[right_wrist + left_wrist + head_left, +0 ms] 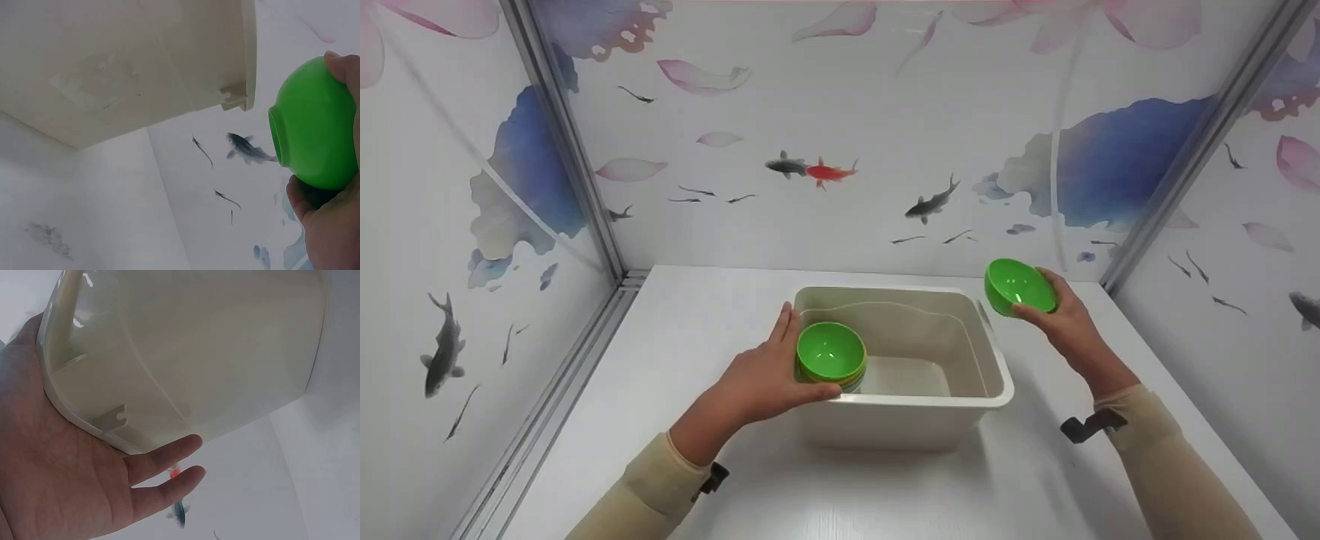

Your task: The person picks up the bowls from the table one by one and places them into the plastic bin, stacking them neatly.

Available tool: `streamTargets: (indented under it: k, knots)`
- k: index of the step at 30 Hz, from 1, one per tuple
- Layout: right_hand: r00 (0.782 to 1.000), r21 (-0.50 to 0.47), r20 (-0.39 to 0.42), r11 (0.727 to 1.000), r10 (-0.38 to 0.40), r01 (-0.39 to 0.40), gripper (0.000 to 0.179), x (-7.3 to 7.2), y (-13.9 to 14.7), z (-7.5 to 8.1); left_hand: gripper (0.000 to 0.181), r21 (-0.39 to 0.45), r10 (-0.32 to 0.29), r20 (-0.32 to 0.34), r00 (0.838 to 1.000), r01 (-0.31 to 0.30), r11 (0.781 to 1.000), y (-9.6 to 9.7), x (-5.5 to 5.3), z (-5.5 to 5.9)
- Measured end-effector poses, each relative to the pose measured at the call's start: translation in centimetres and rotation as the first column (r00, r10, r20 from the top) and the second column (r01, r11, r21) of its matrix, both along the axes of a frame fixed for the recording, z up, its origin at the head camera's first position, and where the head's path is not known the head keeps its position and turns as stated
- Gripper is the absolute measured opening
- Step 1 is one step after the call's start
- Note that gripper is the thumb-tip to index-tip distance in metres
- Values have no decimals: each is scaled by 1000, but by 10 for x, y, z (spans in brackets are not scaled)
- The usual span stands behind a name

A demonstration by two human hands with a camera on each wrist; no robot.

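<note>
My right hand (1069, 315) holds a green bowl (1016, 285) above and beyond the bin's right side, thumb on its near edge. In the right wrist view this bowl (318, 124) is tipped sideways, its foot ring toward the bin. At the left end of the cream plastic bin (900, 427), my left hand (757, 379) rests against the corner. Its thumb lies along the front rim, and its visible fingers stretch straight along the left side. Next to that hand, inside the bin, stands a stack of bowls, with a green bowl (831, 351) on top.
The bin stands on a white table (675, 360). White panels printed with fish and petals enclose the back (847, 97) and both sides. Metal posts (570, 135) rise at the rear corners. The bin floor (911, 375) shows to the right of the stack.
</note>
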State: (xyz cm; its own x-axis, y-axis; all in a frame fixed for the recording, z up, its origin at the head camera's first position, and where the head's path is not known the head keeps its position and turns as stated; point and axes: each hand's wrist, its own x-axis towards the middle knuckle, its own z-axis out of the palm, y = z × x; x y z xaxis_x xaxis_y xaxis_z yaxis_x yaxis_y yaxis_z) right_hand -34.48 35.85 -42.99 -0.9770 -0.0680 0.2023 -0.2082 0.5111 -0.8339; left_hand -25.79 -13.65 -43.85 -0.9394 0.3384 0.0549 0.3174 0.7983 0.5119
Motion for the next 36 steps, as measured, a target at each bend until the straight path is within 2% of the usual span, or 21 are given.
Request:
streamTargets:
  k: [11,19,28,36]
  knots:
    - [999,-16,-22,999,44,-45,101,11,-21,19,145,13,-1,6,1000,1,1000,0,1,3]
    - [994,-1,8,994,109,-109,105,14,-38,29,145,2,-1,9,1000,1,1000,0,2,3]
    - [978,45,21,977,206,-207,103,12,-55,35,144,-1,2,14,1000,-2,1000,2,0,2]
    - [951,112,38,945,306,-308,97,9,-77,37,145,-6,4,5,1000,-4,1000,1,-1,0]
